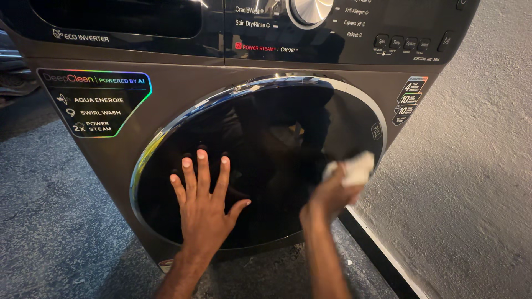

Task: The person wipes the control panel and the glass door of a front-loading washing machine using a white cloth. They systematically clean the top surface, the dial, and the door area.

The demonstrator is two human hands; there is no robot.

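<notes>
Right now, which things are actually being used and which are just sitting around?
In use: left hand flat on the round glass door; right hand holding a white cloth against it.
Just there: control dial, sticker panel, wall, floor.

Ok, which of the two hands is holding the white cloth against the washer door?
The right hand: it grips the white cloth, while the left hand lies flat, fingers spread, on the door.

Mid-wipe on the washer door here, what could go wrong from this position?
1. The left hand lies flat, fingers spread, on the dark glossy door, so it may leave prints on the glass.
2. The white cloth in the right hand is bunched small and blurred, so it could slip out.
3. The cloth is near the door's right rim, close to the rough wall, so knuckles might scrape.
</notes>
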